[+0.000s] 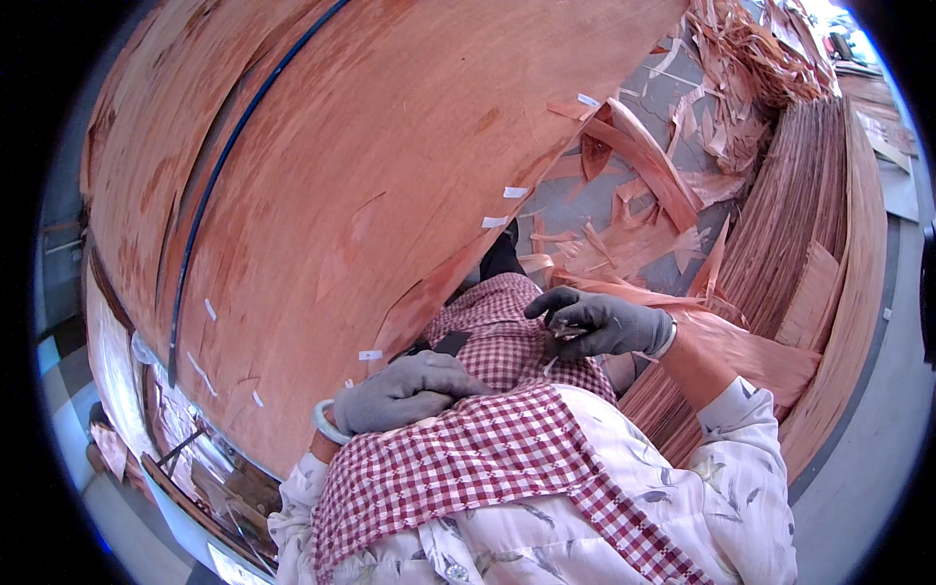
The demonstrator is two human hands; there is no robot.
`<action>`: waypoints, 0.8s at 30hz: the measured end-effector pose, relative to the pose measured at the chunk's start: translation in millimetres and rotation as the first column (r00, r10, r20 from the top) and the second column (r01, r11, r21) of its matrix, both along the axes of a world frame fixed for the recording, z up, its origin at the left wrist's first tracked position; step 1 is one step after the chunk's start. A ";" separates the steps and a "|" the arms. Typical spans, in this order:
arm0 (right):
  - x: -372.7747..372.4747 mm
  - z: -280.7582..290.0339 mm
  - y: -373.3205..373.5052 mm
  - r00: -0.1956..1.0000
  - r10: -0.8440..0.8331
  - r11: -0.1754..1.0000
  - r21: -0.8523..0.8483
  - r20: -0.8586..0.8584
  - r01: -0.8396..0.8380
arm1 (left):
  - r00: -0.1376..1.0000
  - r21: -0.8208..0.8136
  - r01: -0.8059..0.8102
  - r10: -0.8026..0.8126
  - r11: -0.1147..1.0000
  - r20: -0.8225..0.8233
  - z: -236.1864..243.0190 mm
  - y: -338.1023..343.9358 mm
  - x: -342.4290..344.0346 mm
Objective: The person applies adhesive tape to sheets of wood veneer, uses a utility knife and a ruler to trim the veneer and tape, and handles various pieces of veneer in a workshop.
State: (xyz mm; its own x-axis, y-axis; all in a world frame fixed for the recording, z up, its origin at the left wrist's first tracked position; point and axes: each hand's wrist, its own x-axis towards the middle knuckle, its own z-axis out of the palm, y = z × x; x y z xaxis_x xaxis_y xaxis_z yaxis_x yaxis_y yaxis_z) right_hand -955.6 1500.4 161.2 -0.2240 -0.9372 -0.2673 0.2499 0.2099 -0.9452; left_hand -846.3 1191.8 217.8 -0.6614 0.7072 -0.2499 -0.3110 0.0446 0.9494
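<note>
Large veneer sheet (pixel 390 175): reddish-brown, grain streaked, darker blotches toward far left, surface gently bowed. Lies ahead and to the left of the wearer; near edge runs diagonally, ending beside the lap. Narrow dark blue strip (pixel 219 166) crosses its left part.

Right hand (pixel 609 324), grey-gloved: raised over the checked apron (pixel 439 468), forearm angled in from the right, fingers bent and pointing left. Left hand (pixel 395 392), also gloved: back upward, fingers lying together, pointing right, just beside the sheet's near edge; grip hidden, cannot tell.

White tape pieces (pixel 515 192): short, dotted along that edge. Smallest: pale speck at right fingertips; pinched or not, cannot tell.
</note>
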 end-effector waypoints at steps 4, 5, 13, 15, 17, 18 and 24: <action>-8.7 1.7 17.4 0.910 -0.246 0.965 -0.004 0.333 0.262 | 1.000 0.005 -0.018 0.018 1.000 0.017 -2.4 0.6 4.8; -9.9 3.2 21.8 0.847 -0.351 0.917 -0.038 0.398 0.398 | 1.000 0.002 -0.017 0.017 1.000 0.024 -1.3 0.0 5.0; -14.5 14.8 11.8 0.987 -0.023 1.000 0.012 -0.161 0.025 | 0.999 0.042 -0.020 0.019 0.999 0.028 -0.3 4.4 1.0; 5.4 11.7 -3.0 0.982 0.001 0.999 0.036 -0.191 0.006 | 0.998 0.052 -0.025 0.022 0.998 0.052 1.2 4.8 0.3; 9.0 6.9 -3.1 0.979 0.021 0.999 0.036 -0.201 -0.013 | 0.998 0.063 -0.019 0.015 0.998 0.064 2.1 4.1 -1.7; 8.7 8.4 -5.3 0.978 0.030 0.999 0.039 -0.205 -0.022 | 0.997 0.070 -0.016 0.011 0.997 0.071 1.4 3.7 -2.2; -2.6 9.1 8.2 0.885 -0.299 0.954 0.107 0.357 0.279 | 0.992 0.080 -0.059 0.050 0.995 0.117 -1.2 -1.5 2.0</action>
State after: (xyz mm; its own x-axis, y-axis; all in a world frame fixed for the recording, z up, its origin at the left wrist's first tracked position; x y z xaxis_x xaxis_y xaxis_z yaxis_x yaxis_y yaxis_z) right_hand -958.2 1508.6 170.3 -0.3598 -0.8289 -0.4284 0.6321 0.1211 -0.7653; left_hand -844.3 1190.4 216.6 -0.6700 0.6921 -0.2683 -0.4176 -0.0526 0.9071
